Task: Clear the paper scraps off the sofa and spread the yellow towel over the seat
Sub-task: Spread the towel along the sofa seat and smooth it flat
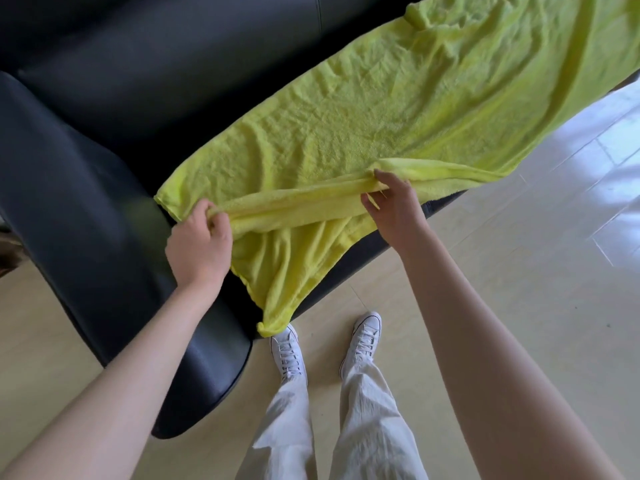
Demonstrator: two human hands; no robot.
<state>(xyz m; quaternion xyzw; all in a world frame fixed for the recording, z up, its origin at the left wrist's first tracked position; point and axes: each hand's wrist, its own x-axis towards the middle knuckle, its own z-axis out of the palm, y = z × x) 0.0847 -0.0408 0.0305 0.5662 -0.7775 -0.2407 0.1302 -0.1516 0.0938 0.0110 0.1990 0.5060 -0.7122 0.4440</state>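
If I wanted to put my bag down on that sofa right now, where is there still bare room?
Bare black seat shows between the yellow towel's far edge and the sofa backrest, widest by the armrest. The armrest top is bare too. The front is crowded: the left hand and right hand both grip a bunched fold of towel there, and cloth hangs over the edge.

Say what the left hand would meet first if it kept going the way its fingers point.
The left hand already grips a raised fold of the yellow towel. Pushed further up and away, it would likely slide over more towel lying on the sofa seat, then reach the backrest; depth is unclear.
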